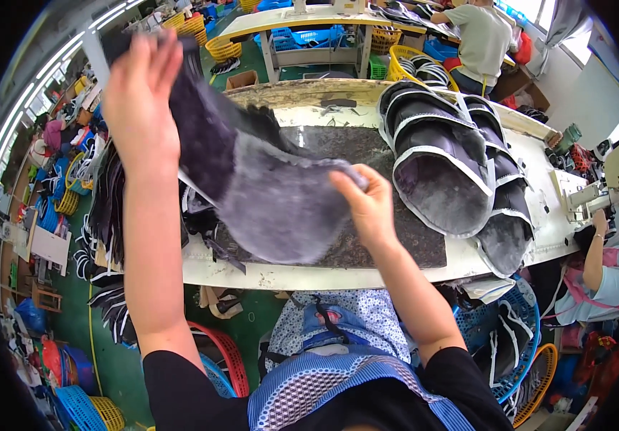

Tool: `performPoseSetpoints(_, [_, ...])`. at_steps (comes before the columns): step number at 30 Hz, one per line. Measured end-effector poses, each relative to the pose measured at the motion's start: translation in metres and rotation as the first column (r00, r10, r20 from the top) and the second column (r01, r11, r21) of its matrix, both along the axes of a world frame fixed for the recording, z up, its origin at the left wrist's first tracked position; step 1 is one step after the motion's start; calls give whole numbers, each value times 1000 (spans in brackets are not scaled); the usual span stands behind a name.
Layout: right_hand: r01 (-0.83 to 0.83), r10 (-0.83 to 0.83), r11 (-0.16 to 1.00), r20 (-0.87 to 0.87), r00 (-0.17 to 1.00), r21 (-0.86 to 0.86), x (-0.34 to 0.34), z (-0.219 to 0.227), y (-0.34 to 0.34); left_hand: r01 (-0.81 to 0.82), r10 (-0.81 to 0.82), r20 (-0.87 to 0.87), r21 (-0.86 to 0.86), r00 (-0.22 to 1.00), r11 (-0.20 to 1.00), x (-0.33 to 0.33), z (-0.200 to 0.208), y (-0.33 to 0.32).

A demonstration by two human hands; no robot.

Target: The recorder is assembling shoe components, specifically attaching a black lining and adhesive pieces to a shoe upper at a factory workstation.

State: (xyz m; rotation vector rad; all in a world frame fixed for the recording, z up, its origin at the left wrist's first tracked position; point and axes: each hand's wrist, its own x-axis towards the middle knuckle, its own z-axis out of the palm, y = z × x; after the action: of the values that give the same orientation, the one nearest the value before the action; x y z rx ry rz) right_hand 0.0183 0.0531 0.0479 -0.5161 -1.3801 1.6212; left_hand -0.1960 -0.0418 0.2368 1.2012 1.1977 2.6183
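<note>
A dark, soft piece with grey fleece (281, 197), which looks like a fleece-lined shoe upper, is stretched in the air above the worktable, its lower edge blurred by motion. My left hand (141, 108) is raised at the far left, its blurred fingers closed over the piece's dark upper end. Lower down, my right hand (368, 205) pinches the grey edge between thumb and fingers. To the right of my right hand lie nested rows of black fleece-lined uppers (442, 179) with white-trimmed edges. Beneath the held piece is a dark, worn mat (410, 248).
The white worktable (288, 276) has a raised wooden back edge. A sewing machine (604, 183) stands at right beside a seated person (597, 280). Another person (482, 43) works at the back. Blue basket (518, 345) and red basket (227, 352) sit below the table's front edge.
</note>
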Motion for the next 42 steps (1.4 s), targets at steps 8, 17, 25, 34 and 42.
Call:
performPoseSetpoints(8, [-115, -264, 300, 198, 944, 947, 42, 67, 16, 112, -421, -305, -682, 854, 722, 102, -132, -8])
performPoseSetpoints(17, [115, -639, 58, -52, 767, 992, 41, -1, 21, 69, -108, -100, -334, 989, 940, 114, -225, 48])
performPoseSetpoints(25, [92, -133, 988, 385, 913, 122, 35, -32, -48, -143, 91, -183, -295, 979, 945, 123, -273, 50])
performPoseSetpoints(34, [-159, 184, 762, -25, 983, -628, 30, -51, -38, -129, 88, -154, -286, 984, 949, 122, -262, 37])
performPoseSetpoints(42, [-414, 1, 316, -436, 900, -854, 37, -29, -17, 105, -231, -94, -686, 968, 720, 69, -176, -52])
